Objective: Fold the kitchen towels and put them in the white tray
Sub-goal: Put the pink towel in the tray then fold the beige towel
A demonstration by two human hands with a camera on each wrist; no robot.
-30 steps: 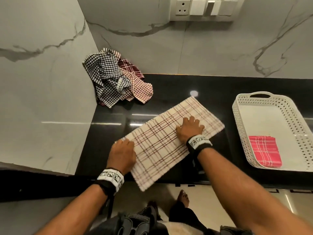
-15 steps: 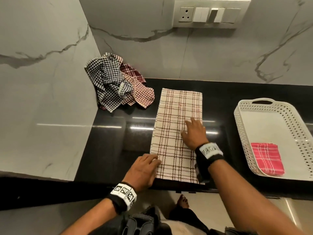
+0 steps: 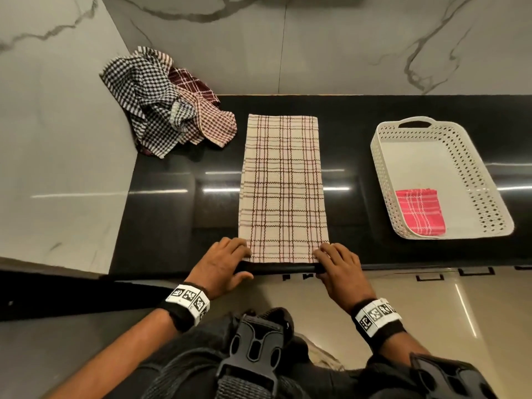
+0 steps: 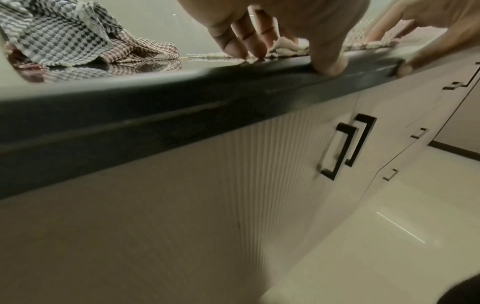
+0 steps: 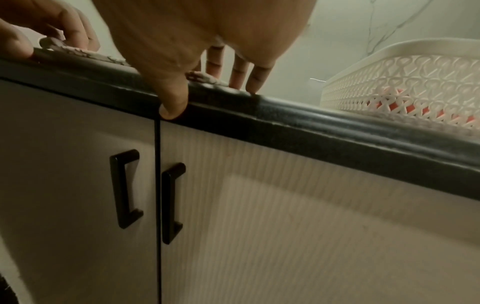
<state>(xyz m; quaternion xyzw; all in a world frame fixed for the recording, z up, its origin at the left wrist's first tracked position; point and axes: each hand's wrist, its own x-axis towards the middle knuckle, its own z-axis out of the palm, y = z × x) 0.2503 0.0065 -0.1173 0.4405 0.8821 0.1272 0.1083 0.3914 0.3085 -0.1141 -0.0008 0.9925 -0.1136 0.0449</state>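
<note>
Left hand (image 3: 223, 262) at near-left corner of the cream plaid towel (image 3: 283, 185). Fingers on the cloth and the bench (image 3: 167, 214) beside it, thumb hooked over the bench front edge. Left wrist view shows a small lifted fold of cloth behind the fingers; whether they pinch the corner or only press it, cannot tell.

Towel lies as a long strip, running from the bench front edge back toward the wall, already doubled lengthwise judging by the layered left edge.

Right hand (image 3: 341, 267) mirrors at near-right corner: fingers on cloth, thumb over the edge. Grip also uncertain.

Step in hand (judgement): take both near corners and carry them to the far corners, halving the length.
- Pinch all layers at each corner, not the top one only.
- Lift both hands level, keep the near edge taut so the layers do not shear.
- Land near corners on far corners, then smooth toward the fold.

Surroundings, left to right:
- Heap of unfolded towels (image 3: 164, 102) in back-left corner, black-and-white check with maroon and brown checks; just beside the strip's far-left corner, apart from it. May snag if the fold drifts left.
- White tray (image 3: 489, 165) right of the strip, well apart; perforated walls, handle at far end.
- Folded pink towel (image 3: 419, 213) in the tray's near end. Far part of tray floor is free for the next one.
</note>
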